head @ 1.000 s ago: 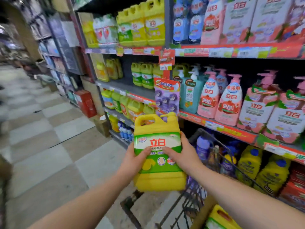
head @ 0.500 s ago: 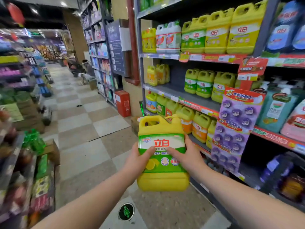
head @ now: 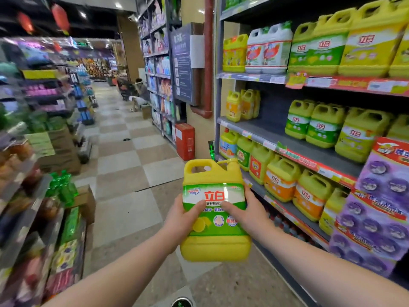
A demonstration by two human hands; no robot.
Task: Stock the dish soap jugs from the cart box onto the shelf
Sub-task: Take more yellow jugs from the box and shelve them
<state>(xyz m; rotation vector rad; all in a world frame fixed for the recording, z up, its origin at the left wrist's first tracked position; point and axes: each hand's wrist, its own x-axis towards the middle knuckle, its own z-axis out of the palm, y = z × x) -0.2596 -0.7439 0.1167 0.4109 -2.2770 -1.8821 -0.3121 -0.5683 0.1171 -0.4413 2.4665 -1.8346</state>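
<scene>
I hold a yellow dish soap jug [head: 214, 247] with a green and white label upright in front of me, over the aisle floor. My left hand [head: 181, 220] grips its left side, thumb across the label. My right hand [head: 247, 216] grips its right side the same way. To the right stands the shelf [head: 261, 131], its grey middle board partly bare between small yellow bottles [head: 241, 105] and a row of yellow-green jugs [head: 325, 127]. More jugs fill the boards above and below. The cart and its box are out of view.
A purple pack display [head: 380, 196] hangs off the shelf front at right. A red box [head: 185, 140] stands by the pillar ahead. Low racks and cardboard boxes [head: 86, 200] line the aisle's left side. A seated person [head: 140, 94] is far down the checkered floor.
My view has swung left, from the pump bottles and cart toward the jug section and down the aisle. The jug stays held in both hands in front of me.
</scene>
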